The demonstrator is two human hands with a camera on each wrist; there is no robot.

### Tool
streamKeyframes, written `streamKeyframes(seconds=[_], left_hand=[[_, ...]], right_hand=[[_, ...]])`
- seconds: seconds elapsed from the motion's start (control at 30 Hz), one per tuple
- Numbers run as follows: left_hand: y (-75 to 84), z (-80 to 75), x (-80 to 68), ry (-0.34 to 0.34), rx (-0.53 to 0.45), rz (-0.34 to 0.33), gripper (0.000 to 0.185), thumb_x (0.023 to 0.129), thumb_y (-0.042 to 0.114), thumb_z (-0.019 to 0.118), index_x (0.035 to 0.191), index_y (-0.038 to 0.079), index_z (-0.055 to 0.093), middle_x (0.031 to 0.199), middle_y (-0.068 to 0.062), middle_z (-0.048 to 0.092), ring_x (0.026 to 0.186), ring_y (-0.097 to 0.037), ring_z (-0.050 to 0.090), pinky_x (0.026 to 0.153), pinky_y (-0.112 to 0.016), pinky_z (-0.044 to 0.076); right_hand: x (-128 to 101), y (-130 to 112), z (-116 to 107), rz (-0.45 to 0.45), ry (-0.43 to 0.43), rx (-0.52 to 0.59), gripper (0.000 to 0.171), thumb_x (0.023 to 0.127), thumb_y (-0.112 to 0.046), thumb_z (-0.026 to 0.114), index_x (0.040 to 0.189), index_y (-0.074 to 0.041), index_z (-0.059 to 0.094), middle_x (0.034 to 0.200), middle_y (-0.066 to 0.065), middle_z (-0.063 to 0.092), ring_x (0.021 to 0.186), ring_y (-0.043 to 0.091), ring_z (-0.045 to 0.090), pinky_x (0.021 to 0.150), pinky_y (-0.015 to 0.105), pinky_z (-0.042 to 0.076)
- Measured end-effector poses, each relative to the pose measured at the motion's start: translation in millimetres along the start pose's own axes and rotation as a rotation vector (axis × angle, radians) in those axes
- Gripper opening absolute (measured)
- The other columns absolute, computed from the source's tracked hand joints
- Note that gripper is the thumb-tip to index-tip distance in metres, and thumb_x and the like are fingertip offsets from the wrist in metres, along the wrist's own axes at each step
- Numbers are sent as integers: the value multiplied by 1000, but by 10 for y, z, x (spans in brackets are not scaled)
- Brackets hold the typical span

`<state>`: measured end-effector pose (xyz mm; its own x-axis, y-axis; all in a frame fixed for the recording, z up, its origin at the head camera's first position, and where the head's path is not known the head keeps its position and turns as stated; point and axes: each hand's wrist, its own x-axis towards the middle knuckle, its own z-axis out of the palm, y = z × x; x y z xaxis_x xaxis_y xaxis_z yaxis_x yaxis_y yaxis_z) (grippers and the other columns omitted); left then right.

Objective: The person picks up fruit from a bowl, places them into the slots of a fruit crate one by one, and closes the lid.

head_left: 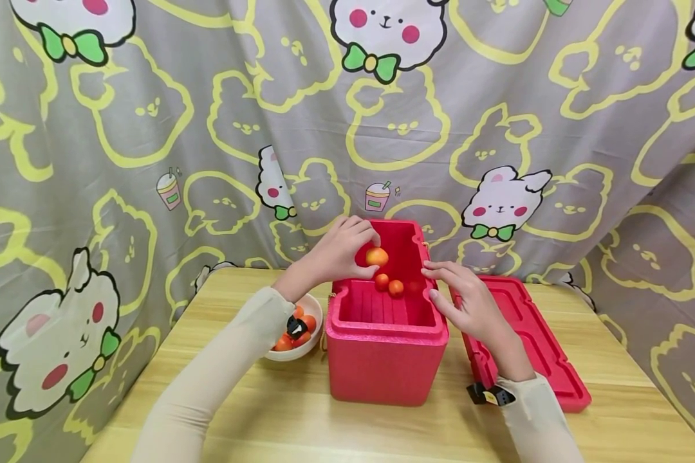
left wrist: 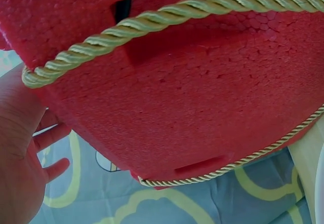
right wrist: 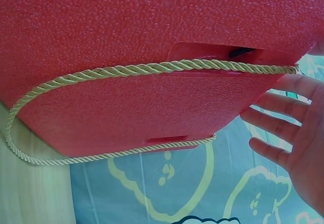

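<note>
A red foam box [head_left: 387, 373] stands lidless on the table, with a yellow rope cord [left wrist: 172, 19] along its side. Over its opening, my left hand [head_left: 347, 247] holds a tangerine [head_left: 377, 257] between thumb and fingers. Inside the box, small orange-red fruits [head_left: 396, 288] lie towards the far end. On the other side, my right hand [head_left: 469, 302] rests its fingertips at the box's right rim; its fingers look fairly straight in the right wrist view. The left wrist view shows only part of the left hand [left wrist: 23, 148], with the tangerine hidden behind the box.
A white bowl [head_left: 289, 355] of orange-red fruits sits left of the box, partly under the left forearm. To the right lies the red foam lid [head_left: 547, 354], its recessed side up. A patterned curtain [head_left: 301, 96] hangs behind the wooden table [head_left: 266, 411].
</note>
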<state>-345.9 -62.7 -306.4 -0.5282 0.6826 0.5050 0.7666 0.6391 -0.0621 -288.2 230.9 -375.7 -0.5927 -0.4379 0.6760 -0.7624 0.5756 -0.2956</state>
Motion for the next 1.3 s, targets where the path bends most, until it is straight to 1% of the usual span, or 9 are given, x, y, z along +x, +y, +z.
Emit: streamKeyframes(seconds=[0.2,0.37,0.43,0.63,0.83,0.97,1.13,1.3], left_hand=[[-11,36,-9,-23,-19,-28,40,81,35,79,111,13,64,113,-2,64,110,-19,53,101,-42,46],[-36,61,-27,-19,-44,-33,43,81,36,79,115,14,63,117,-3,63,112,-19,52,103,-43,45],[-37,57,-33,-22,-55,-45,43,81,36,79,115,15,63,118,-4,64,113,-19,52,103,-43,46],[-31,33,-64,-20,-80,-74,45,80,35,80,117,15,65,119,-4,64,112,-18,52,101,-41,47],[-41,20,-103,-4,-85,-70,43,81,34,79,115,14,65,117,-5,64,111,-19,54,97,-40,49],[-75,4,-133,16,-86,-73,41,81,34,79,114,14,66,115,-4,65,108,-19,55,94,-39,50],[-144,-34,-210,28,-99,-108,40,81,35,78,113,15,66,113,-4,65,107,-20,54,92,-41,49],[-234,-80,-343,33,-107,-143,41,81,35,77,115,14,67,114,-2,66,105,-20,53,90,-40,49]], right_hand=[[-1,3,5,-1,-1,2,42,83,-17,75,125,-8,69,136,7,64,121,27,61,90,57,57],[2,6,10,-1,0,1,43,83,-17,74,125,-8,69,136,7,64,121,27,61,90,58,57],[4,4,9,-1,0,2,43,83,-17,74,125,-8,69,136,7,64,121,27,61,89,57,57],[4,1,4,-4,1,5,43,83,-17,74,125,-9,69,136,7,64,121,26,61,89,57,57],[6,-1,0,-4,-1,8,43,83,-16,74,125,-8,69,136,7,64,122,27,61,90,58,56],[7,-2,-2,0,-3,12,43,83,-17,74,125,-8,69,137,7,64,122,27,61,91,58,56],[9,-6,-4,1,-4,11,44,83,-17,74,126,-8,68,137,7,64,122,27,61,91,58,56],[8,-8,-5,4,-7,11,43,84,-17,74,126,-8,68,137,7,64,122,27,60,90,58,56]])
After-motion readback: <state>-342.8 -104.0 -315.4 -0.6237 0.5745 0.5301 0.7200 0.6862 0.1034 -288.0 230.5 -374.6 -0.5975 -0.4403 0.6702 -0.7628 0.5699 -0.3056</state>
